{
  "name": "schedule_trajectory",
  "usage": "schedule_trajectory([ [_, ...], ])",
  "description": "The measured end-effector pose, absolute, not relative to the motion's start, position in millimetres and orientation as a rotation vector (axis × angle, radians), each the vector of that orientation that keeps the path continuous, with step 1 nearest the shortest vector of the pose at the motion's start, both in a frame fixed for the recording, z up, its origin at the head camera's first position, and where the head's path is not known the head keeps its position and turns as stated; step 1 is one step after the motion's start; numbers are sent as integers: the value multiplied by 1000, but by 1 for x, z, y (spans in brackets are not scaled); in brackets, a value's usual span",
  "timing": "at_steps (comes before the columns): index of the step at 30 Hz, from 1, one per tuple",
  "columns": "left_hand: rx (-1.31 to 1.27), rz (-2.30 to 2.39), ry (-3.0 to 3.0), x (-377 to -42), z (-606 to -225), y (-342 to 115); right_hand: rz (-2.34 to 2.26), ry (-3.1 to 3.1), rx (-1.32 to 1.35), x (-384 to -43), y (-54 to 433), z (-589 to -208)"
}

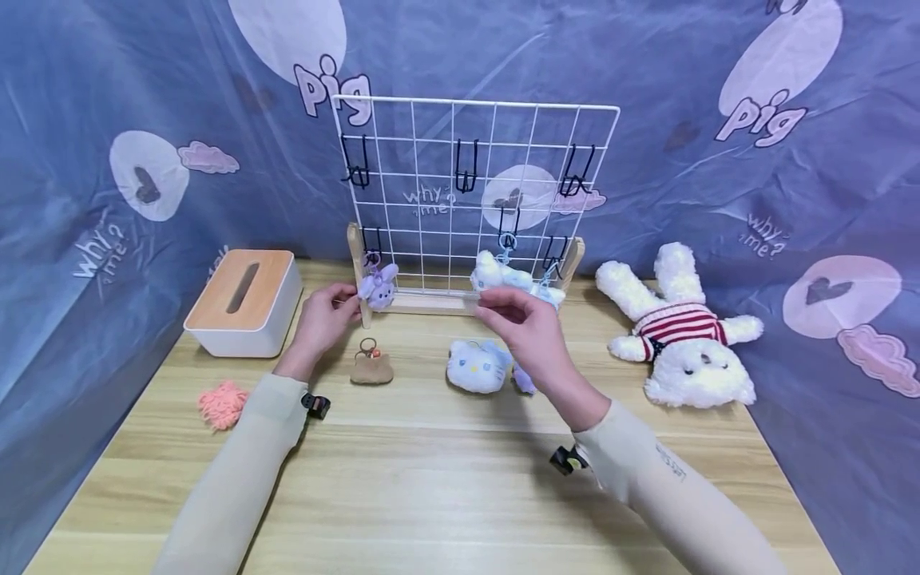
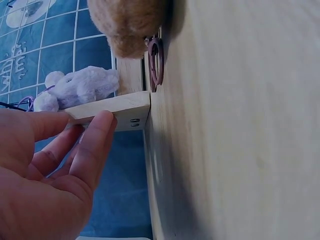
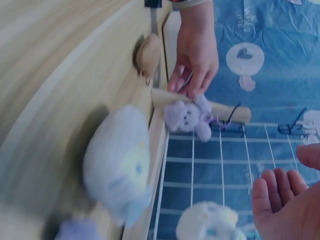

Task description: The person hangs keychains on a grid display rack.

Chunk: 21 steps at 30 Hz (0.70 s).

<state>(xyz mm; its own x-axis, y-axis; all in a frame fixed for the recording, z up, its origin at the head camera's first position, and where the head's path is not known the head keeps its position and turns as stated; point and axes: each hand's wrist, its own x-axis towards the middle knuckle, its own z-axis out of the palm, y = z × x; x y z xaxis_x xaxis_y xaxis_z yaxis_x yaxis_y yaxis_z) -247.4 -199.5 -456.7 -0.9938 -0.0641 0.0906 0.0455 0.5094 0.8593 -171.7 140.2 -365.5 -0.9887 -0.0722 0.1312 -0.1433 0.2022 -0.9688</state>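
My left hand touches the left wooden post of a white wire grid rack with its thumb and fingertips. A purple bunny plush keychain hangs beside that post. My right hand is held in front of the rack's lower right part, its fingers slightly bent and nothing between them. Just behind it hangs a white and blue plush keychain; another one is partly hidden. Below, on the table, lie a white kitty plush, a purple plush and a brown plush keychain.
Several black hooks are fixed on the grid. A tissue box with a wooden lid stands at left, near a coral fuzzy item. At right lies a white teddy bear in a striped sweater. Patterned cloth hangs behind.
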Motion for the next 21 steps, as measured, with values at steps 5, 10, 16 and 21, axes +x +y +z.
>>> schedule_trajectory([
  [5,17,-1511,-2635,-246,-456,-200,1885,-2394,133,-167,169,-372],
  [10,3,-1493,-2629,-245,-456,-202,1841,-2393,34,-170,196,-383],
  [16,-8,-1480,-2628,-243,-457,-202,1722,-2448,-23,-176,223,-396],
  [21,-8,-1493,-2619,-243,-456,-199,1691,-2490,-40,-182,240,-402],
])
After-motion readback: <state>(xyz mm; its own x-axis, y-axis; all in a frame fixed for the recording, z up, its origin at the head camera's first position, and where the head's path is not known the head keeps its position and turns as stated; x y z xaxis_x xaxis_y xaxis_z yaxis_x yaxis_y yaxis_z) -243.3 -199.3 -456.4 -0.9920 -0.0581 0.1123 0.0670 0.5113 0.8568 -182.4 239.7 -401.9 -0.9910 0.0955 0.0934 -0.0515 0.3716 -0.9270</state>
